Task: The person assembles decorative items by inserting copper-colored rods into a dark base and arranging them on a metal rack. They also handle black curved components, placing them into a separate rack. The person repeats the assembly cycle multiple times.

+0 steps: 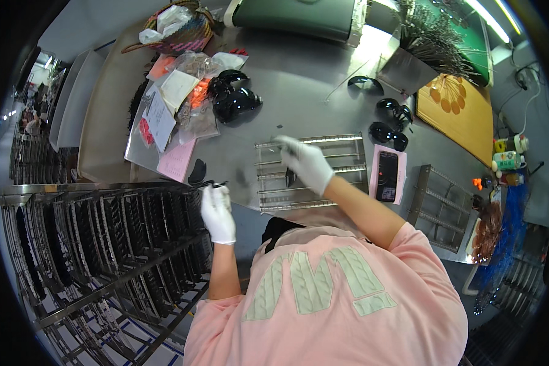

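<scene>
My left hand (218, 213), in a white glove, is closed on a small thin dark piece (215, 183) at the table's front edge; its exact kind is too small to make out. Just beyond it lies a black curved lens (197, 172). My right hand (309, 165), also gloved in white, hovers over a metal wire rack (341, 169) with several crossbars. Its fingertips, near the rack's far left corner, are smeared, so what they hold, if anything, cannot be told. Under this hand a dark lens-like piece (291, 177) shows against the rack.
Glossy black curved lenses (235, 104) lie among bags and papers at left; more (389, 135) lie right. A phone (387, 177) rests on pink paper. Another metal rack (439, 207) stands further right. Tall racks of black strips (110, 244) fill the lower left. A basket (177, 36) sits behind.
</scene>
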`<state>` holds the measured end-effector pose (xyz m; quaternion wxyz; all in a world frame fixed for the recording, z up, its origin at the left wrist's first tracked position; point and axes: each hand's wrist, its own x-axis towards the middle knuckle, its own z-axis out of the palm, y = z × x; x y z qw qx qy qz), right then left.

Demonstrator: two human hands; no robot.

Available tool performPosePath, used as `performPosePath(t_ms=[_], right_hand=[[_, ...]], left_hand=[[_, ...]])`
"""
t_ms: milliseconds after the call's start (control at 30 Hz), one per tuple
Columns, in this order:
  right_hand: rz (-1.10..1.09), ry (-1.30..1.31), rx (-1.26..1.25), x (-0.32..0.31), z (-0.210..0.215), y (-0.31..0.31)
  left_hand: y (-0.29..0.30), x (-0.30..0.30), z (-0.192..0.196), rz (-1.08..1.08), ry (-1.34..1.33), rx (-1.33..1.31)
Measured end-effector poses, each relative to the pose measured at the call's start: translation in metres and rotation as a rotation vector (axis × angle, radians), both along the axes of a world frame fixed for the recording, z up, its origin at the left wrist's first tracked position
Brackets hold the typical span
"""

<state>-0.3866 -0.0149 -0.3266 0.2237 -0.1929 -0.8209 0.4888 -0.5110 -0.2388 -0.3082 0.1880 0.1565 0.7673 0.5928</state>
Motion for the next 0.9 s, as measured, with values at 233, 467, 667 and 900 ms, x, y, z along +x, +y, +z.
performPosePath(t_ms=[233, 467, 667, 900], right_hand=[[-0.065, -0.560, -0.629, -0.052, -0.021, 0.028], [0.275, -1.060, -0.167, -0.104, -0.007, 0.032], [0.252, -0.619, -0.685, -0.031, 0.053, 0.021], [0.117, -0.133, 0.403, -0.003, 0.069, -0.009]], left_hand=[[-0.024, -0.016, 0.010, 0.111, -0.146, 0.088], [-0.015, -0.014, 0.009, -0.045, -0.130, 0.036], [-0.007, -0.015, 0.024, -0.464, -0.316, 0.276], [0.026, -0.012, 0.025, -0.210, -0.149, 0.043]])
